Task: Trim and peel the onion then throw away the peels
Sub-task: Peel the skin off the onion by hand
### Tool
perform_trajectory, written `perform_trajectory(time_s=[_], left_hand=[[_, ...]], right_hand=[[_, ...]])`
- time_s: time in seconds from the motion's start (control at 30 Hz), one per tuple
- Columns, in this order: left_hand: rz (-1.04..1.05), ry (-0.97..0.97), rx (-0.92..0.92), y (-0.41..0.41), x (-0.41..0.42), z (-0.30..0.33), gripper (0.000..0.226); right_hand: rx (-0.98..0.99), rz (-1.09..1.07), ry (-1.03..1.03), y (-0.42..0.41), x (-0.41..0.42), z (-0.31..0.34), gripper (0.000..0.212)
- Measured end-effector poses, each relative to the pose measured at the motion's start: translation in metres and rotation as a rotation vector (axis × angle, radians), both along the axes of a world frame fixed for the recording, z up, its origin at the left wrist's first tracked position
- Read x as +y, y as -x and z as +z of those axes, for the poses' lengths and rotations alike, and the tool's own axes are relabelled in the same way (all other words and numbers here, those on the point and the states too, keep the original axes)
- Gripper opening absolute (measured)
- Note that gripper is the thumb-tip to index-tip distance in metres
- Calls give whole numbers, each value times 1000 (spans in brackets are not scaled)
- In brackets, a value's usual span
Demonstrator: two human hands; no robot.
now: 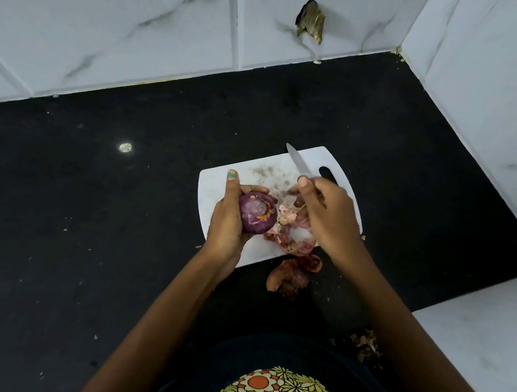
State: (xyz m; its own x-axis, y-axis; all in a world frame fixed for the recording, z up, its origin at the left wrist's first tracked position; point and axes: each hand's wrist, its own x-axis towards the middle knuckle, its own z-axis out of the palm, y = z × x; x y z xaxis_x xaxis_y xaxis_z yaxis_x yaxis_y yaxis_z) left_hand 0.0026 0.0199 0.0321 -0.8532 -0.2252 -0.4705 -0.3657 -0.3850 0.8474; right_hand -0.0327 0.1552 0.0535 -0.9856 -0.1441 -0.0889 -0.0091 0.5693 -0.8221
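**Peeled onion in the left hand, knife in the right, over the cutting board**

The left hand [228, 221] is curled around a purple onion [256, 212], holding it just above the left part of the white cutting board [214, 189]. The onion's cut end faces up toward the camera, showing rings and a patch of orange-brown near its rim; its outer surface looks glossy purple, with the dry skin off. The thumb stands up at the 11 o'clock side of the onion, its nail painted green.

The right hand [328, 216] is closed on a knife [299, 161], whose blade points toward 11 o'clock over the far part of the board. The handle is mostly hidden inside the fist, so only a dark bit shows beside the board's handle slot. The two hands are close together but not touching.

Under the right hand, at 3 o'clock from the onion, a heap of pinkish peels [291, 234] lies on the board. More brown peels [288, 277] lie on the black bench [79, 219], just off the board's near edge at 5 o'clock from the onion. The bench meets white marble-patterned wall tiles [108, 22] at 12 o'clock and at 3 o'clock.
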Motion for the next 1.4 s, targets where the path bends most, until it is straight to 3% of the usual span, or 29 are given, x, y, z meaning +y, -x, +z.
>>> perform_trajectory(time_s=[0.1,0.2,0.27,0.33,0.43,0.5,0.63,0.7,0.87,1.13,1.4], left_hand=[[-5,-105,31,-1,-6,3,58],[-28,-157,33,-2,-7,3,61],[-36,-176,22,-3,-4,3,61],[-36,-195,5,-4,-2,4,62],[-25,-229,-27,-7,-1,5,61],[-17,-240,-45,-7,-2,6,62],[-54,-186,-87,-6,-3,9,68],[-95,-145,-85,-6,-5,9,71],[-175,-178,-88,-5,-7,16,74],[-273,-111,-120,0,-12,22,80],[-304,-16,-89,-1,-8,17,83]], right_hand=[[38,14,-76,-8,12,-4,32],[1,70,-163,-15,18,-13,11],[-2,131,-235,-18,20,-18,28],[58,145,-279,-18,20,-18,22],[95,108,-254,-18,19,-13,13],[116,149,-271,-19,17,-8,21],[128,216,54,-23,13,14,15],[173,274,114,-24,10,23,15],[200,375,93,-22,7,28,22],[354,412,31,-24,4,28,14],[131,421,40,-23,1,36,8]])
